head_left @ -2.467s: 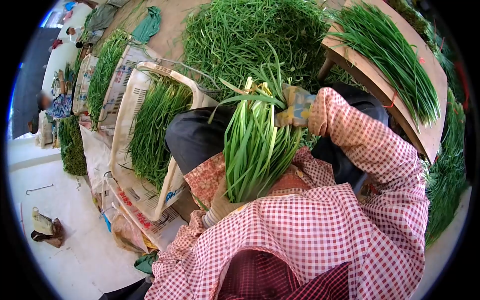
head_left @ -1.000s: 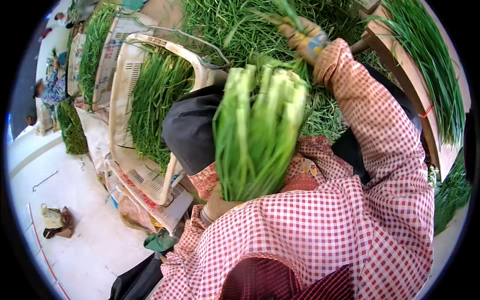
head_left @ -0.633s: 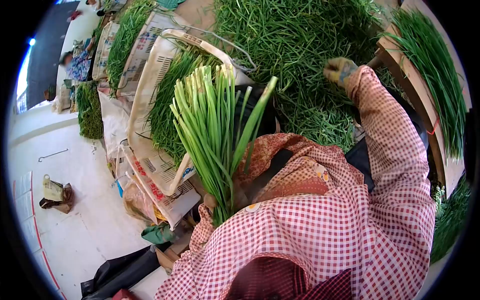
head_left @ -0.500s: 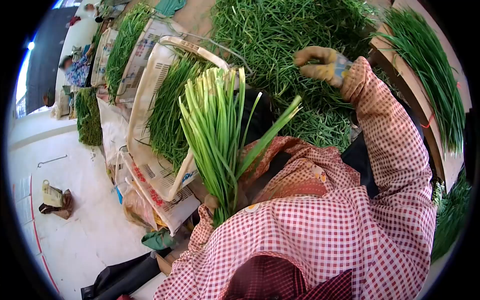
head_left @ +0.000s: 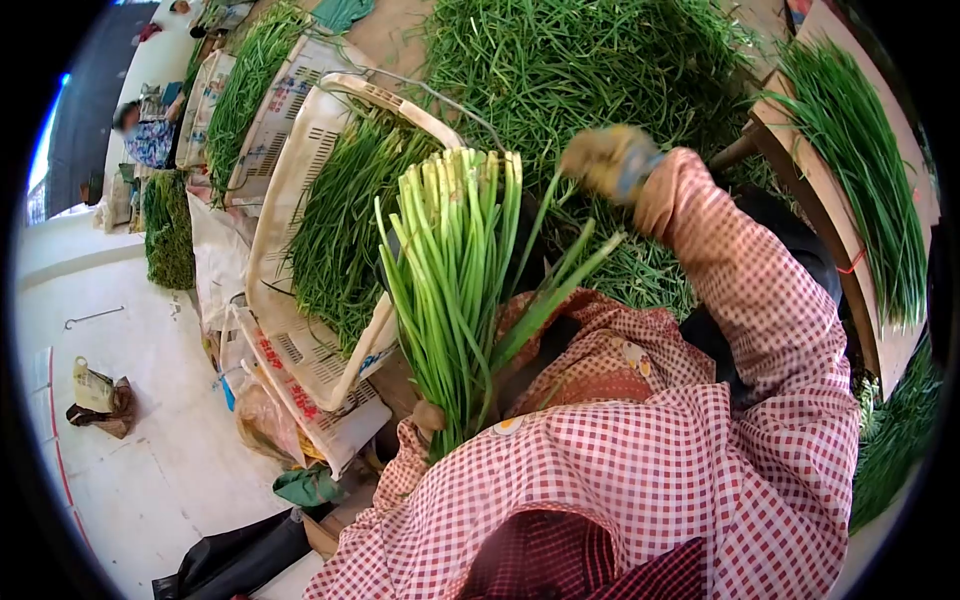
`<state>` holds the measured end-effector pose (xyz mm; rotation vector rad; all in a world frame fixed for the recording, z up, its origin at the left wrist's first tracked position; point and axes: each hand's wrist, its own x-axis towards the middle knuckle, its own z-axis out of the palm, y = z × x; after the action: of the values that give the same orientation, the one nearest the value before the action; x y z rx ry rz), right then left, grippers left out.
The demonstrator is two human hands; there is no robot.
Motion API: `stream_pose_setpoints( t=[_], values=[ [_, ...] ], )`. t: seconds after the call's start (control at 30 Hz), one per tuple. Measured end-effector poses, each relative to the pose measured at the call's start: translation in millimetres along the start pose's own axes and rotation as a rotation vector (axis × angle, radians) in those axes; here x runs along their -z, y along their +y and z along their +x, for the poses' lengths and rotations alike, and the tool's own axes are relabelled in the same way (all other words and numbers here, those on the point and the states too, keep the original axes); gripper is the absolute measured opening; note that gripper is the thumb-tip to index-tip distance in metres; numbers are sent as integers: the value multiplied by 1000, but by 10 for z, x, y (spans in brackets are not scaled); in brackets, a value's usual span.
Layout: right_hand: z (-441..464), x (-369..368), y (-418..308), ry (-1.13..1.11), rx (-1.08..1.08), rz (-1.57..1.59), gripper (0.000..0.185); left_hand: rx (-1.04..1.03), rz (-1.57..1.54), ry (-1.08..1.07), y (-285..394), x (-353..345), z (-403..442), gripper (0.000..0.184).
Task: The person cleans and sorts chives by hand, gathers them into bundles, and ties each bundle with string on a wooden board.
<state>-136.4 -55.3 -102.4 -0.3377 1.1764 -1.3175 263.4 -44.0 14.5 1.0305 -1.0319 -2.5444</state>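
A bunch of long green leafy stalks (head_left: 455,270) stands upright before my chest, pale cut ends up. My left hand (head_left: 430,416), partly hidden by leaves and sleeve, grips it low down. A few stalks lean out to the right of the bunch. My right hand (head_left: 608,165), in a yellowish glove with blue, is up and to the right of the bunch. Motion blurs its fingers; their tips are at the upper end of one leaning stalk, and whether they pinch it is unclear. Behind this hand spreads a large heap of loose greens (head_left: 570,70).
At left, a white plastic basket (head_left: 268,245) holds more greens, with another crate (head_left: 262,150) beyond. A wooden stand (head_left: 815,180) at right bears a tied bundle (head_left: 860,170). A co-worker (head_left: 150,140) is at far left. A bag (head_left: 105,398) lies on the pale floor (head_left: 190,400).
My left hand has tilted the bunch away from my lap, spreading its stalks. My right hand let go of the bunch, swung out over the heap, and has come back toward the leaning stalks.
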Motion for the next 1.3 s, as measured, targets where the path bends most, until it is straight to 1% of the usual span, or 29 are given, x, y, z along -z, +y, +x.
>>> stream_pose_setpoints(
  t=[0.03, 0.07, 0.1, 0.13, 0.2, 0.23, 0.27, 0.3, 0.33, 0.4, 0.43, 0.53, 0.63, 0.7, 0.77, 0.8, 0.83, 0.87, 0.9, 0.93, 0.97, 1.03, 1.1, 1.13, 1.17, 1.2, 1.23, 1.3],
  values=[
    [30, 307, -115, 148, 232, -223, 27, -4, -4, -3, -6, 9, 7, 99],
    [-115, 408, -434, 427, 138, -741, 27, -7, -7, -5, -4, 24, 17, 99],
    [-82, 762, -476, 404, 129, -964, 43, -6, -15, -9, -9, 41, 27, 99],
    [-172, 748, -543, 497, 54, -1314, 65, -11, -23, -9, -17, 48, 30, 99],
    [-230, 449, -650, 194, 210, -1106, 82, -4, -30, -13, -33, 53, 44, 99],
    [-262, 157, -701, -3, 111, -856, 89, -3, -32, -15, -37, 63, 52, 99],
    [-235, -12, -716, -250, 129, -740, 94, 3, -34, -18, -43, 64, 61, 99],
    [-198, -109, -713, -532, 241, -605, 82, 4, -39, -20, -40, 61, 67, 99],
    [-70, -201, -679, -673, 191, -428, 73, 9, -42, -20, -47, 58, 68, 99],
    [152, -421, -645, -939, 10, -71, 59, 15, -44, -17, -48, 45, 62, 99],
    [140, -515, -572, -841, 21, -87, 56, 15, -43, -18, -49, 37, 83, 99],
    [214, -580, -435, -750, 220, -342, 42, 20, -54, -12, -59, 21, 72, 99],
    [237, -531, -292, -674, 382, -16, 31, 20, -59, -16, -72, 30, 97, 99],
    [195, -475, -280, -606, 496, 199, 27, 21, -61, -24, -65, 27, 114, 99],
    [136, -329, -409, -158, 481, 38, 25, 23, -62, -34, -66, 37, 114, 99],
    [93, -206, -602, 251, 397, -229, 22, 24, -65, -38, -71, 35, 112, 99],
    [130, 31, -675, 291, 380, -271, 18, 20, -66, -42, -74, 39, 108, 99],
    [120, 118, -772, 330, 362, -312, 14, 19, -66, -46, -79, 44, 103, 99],
    [-23, 43, -772, 224, 493, -332, 17, 17, -69, -42, -95, 53, 90, 99],
    [40, 134, -635, -69, 585, -347, 22, 17, -70, -44, -100, 49, 85, 99],
    [87, 229, -522, -361, 671, -359, 31, 17, -71, -50, -103, 54, 89, 99],
    [-445, -344, -823, -366, 395, -847, 39, 16, -72, -60, -110, 55, 101, 99],
    [-329, -418, -528, -437, 235, -108, 33, 17, -76, -64, -104, 53, 100, 99],
    [-421, -620, -551, -362, 538, -417, 30, 18, -73, -64, -100, 45, 90, 98],
    [-316, -614, -462, -362, 541, -411, 30, 20, -71, -64, -94, 43, 95, 98],
    [-124, -579, -308, -380, 452, -265, 24, 18, -67, -62, -90, 45, 86, 98],
    [-77, -628, -316, -396, 361, -121, 17, 14, -68, -60, -91, 42, 84, 98],
    [-210, -539, -548, -114, 520, -242, 8, 9, -68, -64, -96, 45, 73, 98]
  ],
)
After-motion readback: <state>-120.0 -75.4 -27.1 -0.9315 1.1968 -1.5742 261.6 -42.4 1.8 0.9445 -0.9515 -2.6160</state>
